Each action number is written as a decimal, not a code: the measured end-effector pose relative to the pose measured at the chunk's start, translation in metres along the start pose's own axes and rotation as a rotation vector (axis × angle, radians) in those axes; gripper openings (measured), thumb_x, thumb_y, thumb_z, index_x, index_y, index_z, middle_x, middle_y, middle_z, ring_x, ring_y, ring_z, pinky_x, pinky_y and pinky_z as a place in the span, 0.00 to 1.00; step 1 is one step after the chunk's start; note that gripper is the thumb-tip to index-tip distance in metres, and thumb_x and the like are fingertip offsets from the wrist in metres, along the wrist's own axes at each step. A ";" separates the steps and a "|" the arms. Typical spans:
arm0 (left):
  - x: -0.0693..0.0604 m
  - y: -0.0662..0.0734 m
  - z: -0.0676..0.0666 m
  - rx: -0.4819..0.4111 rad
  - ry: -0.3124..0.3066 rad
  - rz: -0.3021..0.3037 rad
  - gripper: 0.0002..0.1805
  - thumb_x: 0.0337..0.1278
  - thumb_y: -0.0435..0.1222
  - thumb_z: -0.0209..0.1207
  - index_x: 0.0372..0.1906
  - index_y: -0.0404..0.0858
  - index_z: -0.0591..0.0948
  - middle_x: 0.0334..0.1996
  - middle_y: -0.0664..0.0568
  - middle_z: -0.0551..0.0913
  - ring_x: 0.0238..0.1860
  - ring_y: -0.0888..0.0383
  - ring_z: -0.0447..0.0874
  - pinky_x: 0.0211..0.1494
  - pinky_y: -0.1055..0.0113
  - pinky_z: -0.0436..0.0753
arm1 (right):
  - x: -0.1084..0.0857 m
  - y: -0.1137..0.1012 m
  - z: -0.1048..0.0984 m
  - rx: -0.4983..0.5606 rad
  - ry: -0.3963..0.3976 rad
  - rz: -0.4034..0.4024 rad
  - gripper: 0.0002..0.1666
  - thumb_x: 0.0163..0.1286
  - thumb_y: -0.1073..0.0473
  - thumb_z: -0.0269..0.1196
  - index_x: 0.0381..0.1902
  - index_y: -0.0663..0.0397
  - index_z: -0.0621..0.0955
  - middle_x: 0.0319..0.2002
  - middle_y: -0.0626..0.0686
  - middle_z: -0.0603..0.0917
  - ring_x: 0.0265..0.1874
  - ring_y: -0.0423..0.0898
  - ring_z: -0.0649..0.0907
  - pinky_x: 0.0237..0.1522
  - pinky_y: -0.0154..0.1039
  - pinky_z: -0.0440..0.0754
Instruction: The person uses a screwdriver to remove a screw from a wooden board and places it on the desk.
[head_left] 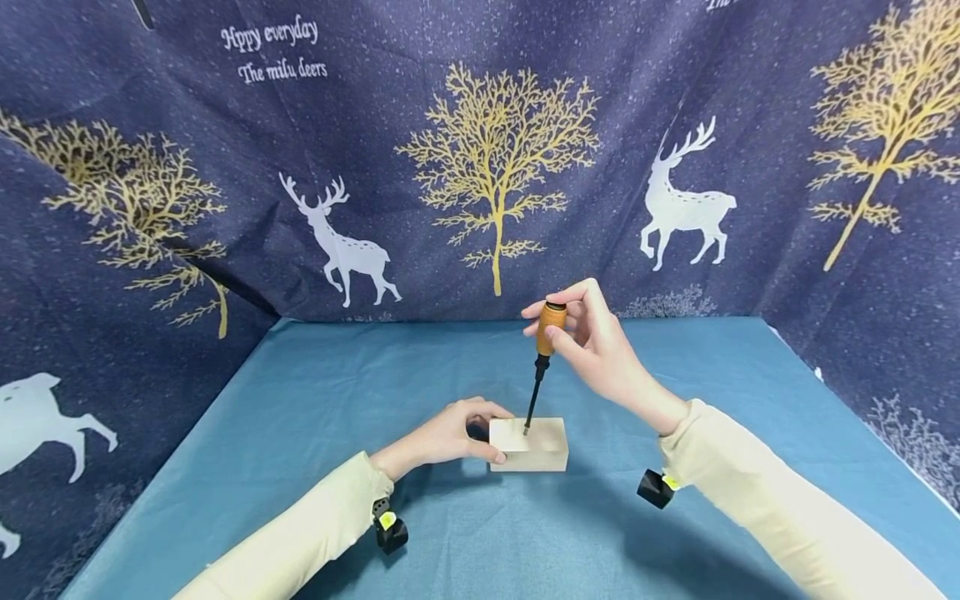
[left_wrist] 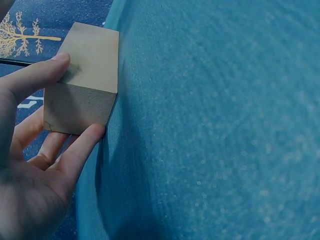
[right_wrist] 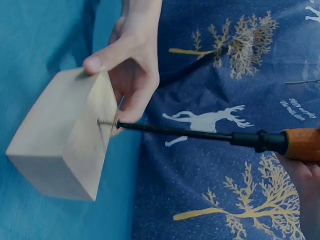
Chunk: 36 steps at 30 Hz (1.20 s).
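Observation:
A pale wooden block (head_left: 529, 460) lies on the blue cloth. My left hand (head_left: 453, 433) grips its left end, thumb on the near side and fingers on the far side. A screw (right_wrist: 106, 122) stands partly sunk in the block's top face. My right hand (head_left: 596, 346) holds a screwdriver (head_left: 551, 329) by its orange-brown handle, with a finger over the butt end. The black shaft (right_wrist: 175, 130) slants slightly, and its tip meets the screw head. In the left wrist view only the block (left_wrist: 92, 55) and left hand (left_wrist: 40, 165) show.
A blue cloth (head_left: 337, 375) covers the table. Behind it hangs a dark blue curtain (head_left: 450, 250) printed with white deer and golden trees. Small black cameras (head_left: 656, 489) are strapped to both wrists.

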<state>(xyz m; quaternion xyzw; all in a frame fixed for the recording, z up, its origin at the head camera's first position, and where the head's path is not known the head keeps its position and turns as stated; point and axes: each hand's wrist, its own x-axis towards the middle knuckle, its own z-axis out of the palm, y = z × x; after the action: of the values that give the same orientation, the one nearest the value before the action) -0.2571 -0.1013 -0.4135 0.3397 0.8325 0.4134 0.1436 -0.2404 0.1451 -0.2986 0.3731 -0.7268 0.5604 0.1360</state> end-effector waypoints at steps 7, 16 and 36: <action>0.000 0.001 0.000 -0.004 0.002 -0.005 0.28 0.51 0.43 0.72 0.60 0.49 0.81 0.47 0.51 0.81 0.46 0.61 0.79 0.56 0.61 0.78 | -0.001 0.003 0.000 -0.063 0.017 0.035 0.20 0.74 0.68 0.55 0.59 0.61 0.62 0.57 0.63 0.79 0.50 0.41 0.84 0.49 0.31 0.81; -0.001 0.003 0.000 -0.005 -0.001 -0.005 0.28 0.51 0.43 0.72 0.60 0.48 0.81 0.46 0.51 0.80 0.46 0.62 0.79 0.56 0.62 0.78 | 0.000 -0.003 0.002 -0.215 0.079 0.080 0.30 0.62 0.66 0.70 0.58 0.57 0.68 0.55 0.55 0.77 0.44 0.32 0.81 0.45 0.31 0.82; -0.001 0.001 0.000 0.011 0.007 -0.008 0.28 0.51 0.44 0.72 0.60 0.48 0.81 0.46 0.52 0.80 0.46 0.62 0.79 0.55 0.63 0.77 | 0.006 -0.009 -0.020 -0.161 -0.130 0.055 0.22 0.70 0.71 0.59 0.56 0.58 0.63 0.54 0.58 0.84 0.54 0.40 0.84 0.47 0.37 0.85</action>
<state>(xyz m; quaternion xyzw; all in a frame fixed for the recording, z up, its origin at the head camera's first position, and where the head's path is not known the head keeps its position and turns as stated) -0.2560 -0.1013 -0.4129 0.3356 0.8365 0.4096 0.1405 -0.2424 0.1600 -0.2815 0.3765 -0.7866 0.4785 0.1027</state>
